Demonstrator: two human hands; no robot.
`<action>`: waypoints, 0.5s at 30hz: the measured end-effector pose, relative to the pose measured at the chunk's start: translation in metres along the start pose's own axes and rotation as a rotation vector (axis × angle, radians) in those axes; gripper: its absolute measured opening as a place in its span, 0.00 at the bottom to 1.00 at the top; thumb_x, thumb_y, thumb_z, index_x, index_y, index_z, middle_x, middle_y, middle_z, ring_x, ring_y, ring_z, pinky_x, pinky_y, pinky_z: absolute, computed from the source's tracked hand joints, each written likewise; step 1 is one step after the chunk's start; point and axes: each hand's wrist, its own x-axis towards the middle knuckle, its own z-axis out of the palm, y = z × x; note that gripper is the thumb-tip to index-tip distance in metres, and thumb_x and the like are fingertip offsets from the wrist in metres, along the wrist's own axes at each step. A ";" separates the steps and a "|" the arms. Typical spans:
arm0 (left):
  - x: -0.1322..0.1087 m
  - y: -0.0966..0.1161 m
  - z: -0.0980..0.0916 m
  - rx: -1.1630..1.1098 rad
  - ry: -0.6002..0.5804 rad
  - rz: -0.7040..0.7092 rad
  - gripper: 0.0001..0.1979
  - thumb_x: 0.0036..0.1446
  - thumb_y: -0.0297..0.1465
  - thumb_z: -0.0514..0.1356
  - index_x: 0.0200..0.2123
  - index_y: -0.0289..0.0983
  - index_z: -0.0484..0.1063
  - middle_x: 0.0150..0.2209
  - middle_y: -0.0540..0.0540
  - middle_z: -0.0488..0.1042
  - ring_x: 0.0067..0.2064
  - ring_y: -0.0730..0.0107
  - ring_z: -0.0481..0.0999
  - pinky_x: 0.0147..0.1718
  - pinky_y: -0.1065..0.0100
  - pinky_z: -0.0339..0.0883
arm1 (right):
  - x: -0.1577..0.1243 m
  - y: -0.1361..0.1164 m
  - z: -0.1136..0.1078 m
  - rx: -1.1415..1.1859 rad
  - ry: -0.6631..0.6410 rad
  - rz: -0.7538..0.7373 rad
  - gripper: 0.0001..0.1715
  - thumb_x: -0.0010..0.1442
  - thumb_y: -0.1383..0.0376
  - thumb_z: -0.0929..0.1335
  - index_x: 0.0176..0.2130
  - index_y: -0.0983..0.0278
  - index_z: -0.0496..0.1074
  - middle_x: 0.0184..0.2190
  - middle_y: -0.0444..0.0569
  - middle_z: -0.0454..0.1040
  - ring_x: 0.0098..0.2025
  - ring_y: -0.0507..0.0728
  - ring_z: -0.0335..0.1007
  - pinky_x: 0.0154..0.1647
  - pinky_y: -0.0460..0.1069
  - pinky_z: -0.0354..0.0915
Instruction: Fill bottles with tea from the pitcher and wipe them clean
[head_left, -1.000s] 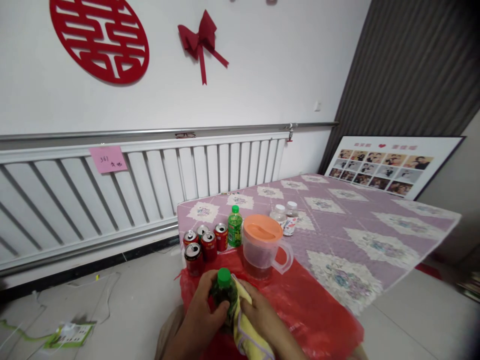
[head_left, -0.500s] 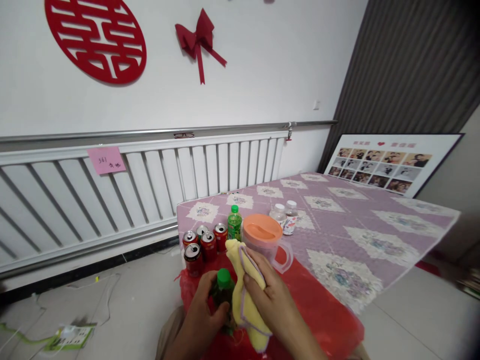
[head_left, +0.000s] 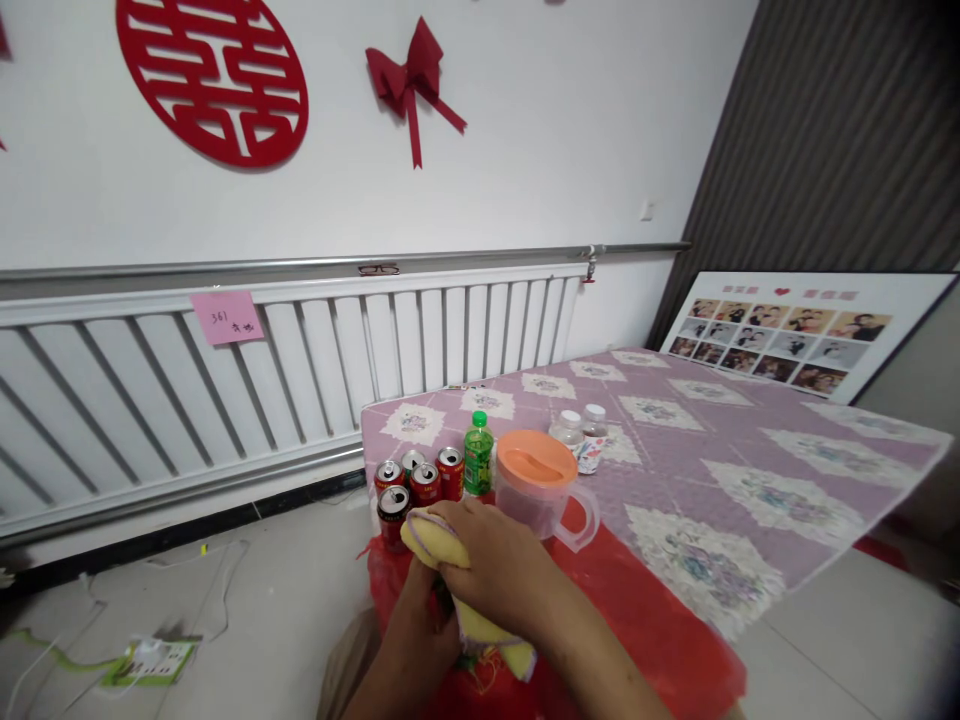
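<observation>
My left hand (head_left: 421, 632) is wrapped round a green plastic bottle, which is mostly hidden behind my fingers and the cloth. Over the bottle's top my right hand (head_left: 499, 562) presses a yellow cloth (head_left: 435, 540) with a purple edge. The cloth's lower end hangs down between my forearms. Beyond my hands a clear pitcher (head_left: 525, 505) with an orange lid stands on red plastic sheeting (head_left: 637, 620). A second green bottle (head_left: 478, 455) with a green cap stands upright left of the pitcher. Several opened drink cans (head_left: 426, 482) are grouped to its left.
Two small clear jars (head_left: 591, 440) with white lids stand behind the pitcher. A purple patterned cloth (head_left: 720, 500) covers the wide surface. A white radiator (head_left: 315, 350) runs along the wall. Cables and a green-and-white packet (head_left: 154, 662) lie on the floor at left.
My right hand has moved the yellow cloth left, from beside the held bottle to over its cap. The cap is now covered. The view has shifted slightly left.
</observation>
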 end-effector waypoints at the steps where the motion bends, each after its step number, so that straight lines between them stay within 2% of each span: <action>1: 0.000 0.000 0.000 0.009 -0.002 0.002 0.22 0.47 0.25 0.63 0.48 0.41 0.73 0.39 0.43 0.81 0.50 0.48 0.77 0.54 0.51 0.68 | 0.003 0.000 -0.002 -0.041 -0.029 0.006 0.22 0.51 0.68 0.67 0.47 0.56 0.73 0.43 0.49 0.79 0.45 0.64 0.74 0.41 0.54 0.64; 4: 0.000 0.001 -0.002 0.020 -0.013 0.010 0.26 0.45 0.24 0.63 0.51 0.41 0.72 0.41 0.43 0.81 0.49 0.47 0.77 0.54 0.51 0.67 | 0.013 -0.002 -0.009 -0.110 -0.090 0.024 0.16 0.51 0.66 0.67 0.42 0.59 0.74 0.39 0.52 0.80 0.40 0.65 0.76 0.37 0.53 0.63; 9: 0.002 0.002 0.000 0.012 -0.002 0.039 0.30 0.47 0.24 0.61 0.57 0.40 0.67 0.49 0.41 0.78 0.50 0.49 0.76 0.53 0.53 0.69 | 0.029 0.002 -0.014 -0.069 -0.128 0.059 0.10 0.51 0.66 0.66 0.35 0.60 0.74 0.34 0.50 0.81 0.36 0.64 0.76 0.33 0.52 0.60; 13: 0.003 -0.004 0.002 -0.020 -0.041 0.072 0.25 0.53 0.26 0.60 0.55 0.37 0.66 0.54 0.39 0.75 0.53 0.50 0.75 0.52 0.54 0.70 | 0.035 0.016 -0.016 0.068 -0.155 0.081 0.11 0.51 0.66 0.67 0.37 0.59 0.74 0.36 0.48 0.82 0.37 0.62 0.76 0.33 0.51 0.61; 15: 0.003 -0.007 0.002 -0.017 -0.045 0.066 0.26 0.52 0.24 0.59 0.55 0.37 0.66 0.56 0.38 0.73 0.55 0.51 0.74 0.53 0.54 0.70 | 0.033 0.026 -0.015 0.169 -0.147 0.081 0.13 0.53 0.65 0.66 0.40 0.59 0.74 0.38 0.46 0.82 0.38 0.59 0.76 0.35 0.49 0.64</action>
